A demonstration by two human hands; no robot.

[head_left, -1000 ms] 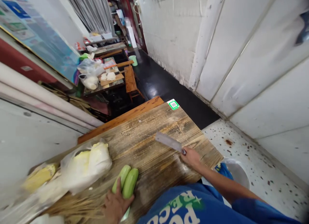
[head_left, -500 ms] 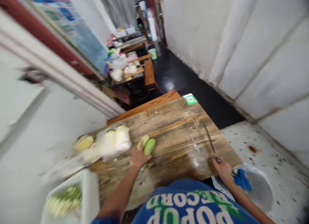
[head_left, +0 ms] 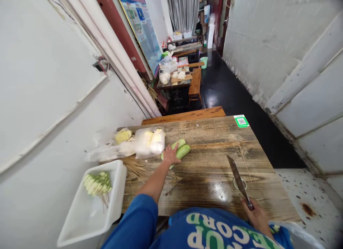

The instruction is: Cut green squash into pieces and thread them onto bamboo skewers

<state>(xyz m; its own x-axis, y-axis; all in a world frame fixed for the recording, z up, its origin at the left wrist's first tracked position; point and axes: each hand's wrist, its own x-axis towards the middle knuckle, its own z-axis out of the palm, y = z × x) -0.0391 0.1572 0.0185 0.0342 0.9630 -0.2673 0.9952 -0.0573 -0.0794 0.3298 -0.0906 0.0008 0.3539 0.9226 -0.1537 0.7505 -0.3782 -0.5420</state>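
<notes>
On the wooden table (head_left: 203, 170), my left hand (head_left: 171, 155) lies over pale green zucchini pieces (head_left: 183, 151), thumb and fingers spread around them. The pieces lie side by side, and the palm hides part of them. My right hand (head_left: 255, 213), near the table's front edge, is closed round the handle of a kitchen knife (head_left: 237, 174). Its broad blade points away from me, apart from the zucchini. Under the blade, the round handles of scissors (head_left: 244, 184) partly show.
Clear plastic bags of pale yellow food (head_left: 150, 141) lie left of the zucchini, near thin wooden skewers (head_left: 135, 168). A white bin (head_left: 118, 191) at the left holds skewered green slices (head_left: 98, 183). A QR code card (head_left: 241, 121) lies at the far corner. Beyond stand a bench (head_left: 195, 85) and a cluttered table.
My view has turned, shifting the scene and showing more of the bin. My right hand has brought the knife left, over the scissors. My left hand stays on the zucchini.
</notes>
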